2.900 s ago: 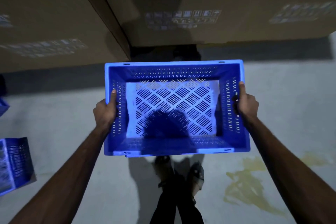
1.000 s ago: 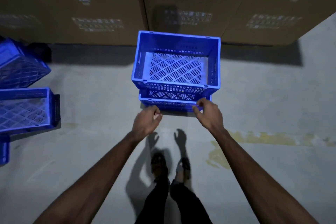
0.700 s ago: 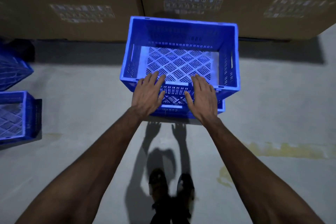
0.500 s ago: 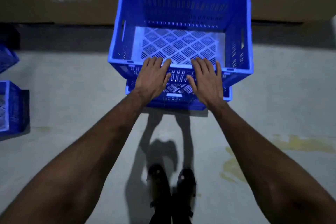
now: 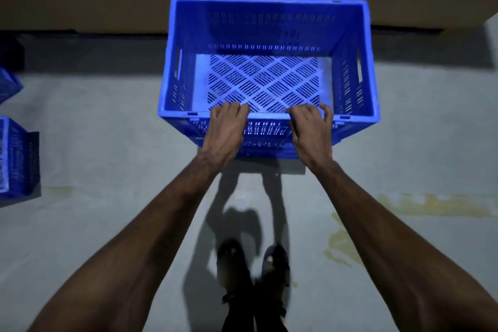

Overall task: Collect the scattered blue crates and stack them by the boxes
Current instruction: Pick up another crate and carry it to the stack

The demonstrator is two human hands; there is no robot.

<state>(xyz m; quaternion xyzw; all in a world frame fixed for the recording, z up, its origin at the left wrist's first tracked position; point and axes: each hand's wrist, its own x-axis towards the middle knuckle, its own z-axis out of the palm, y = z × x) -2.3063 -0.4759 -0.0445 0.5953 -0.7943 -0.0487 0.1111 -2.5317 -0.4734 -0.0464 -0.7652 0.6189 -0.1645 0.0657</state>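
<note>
Your left hand [image 5: 225, 131] and right hand [image 5: 312, 131] grip the near rim of the blue perforated plastic crate [image 5: 269, 27], its long axis crosswise ahead. It sits on a second blue crate [image 5: 266, 152] by brown cardboard boxes [image 5: 107, 11].

Grey floor [image 5: 94, 224] bears crate stack [image 5: 266, 24], cardboard boxes [image 5: 107, 8]

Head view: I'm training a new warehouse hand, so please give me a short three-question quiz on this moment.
1. True or false: the top crate rests on a lower crate.
2. The left hand and right hand grip the top crate's: A) far rim, B) near rim, C) side handles.
3. At which edge of the view do other crates show?

Key: 1 true; 2 B; 3 left.
</note>
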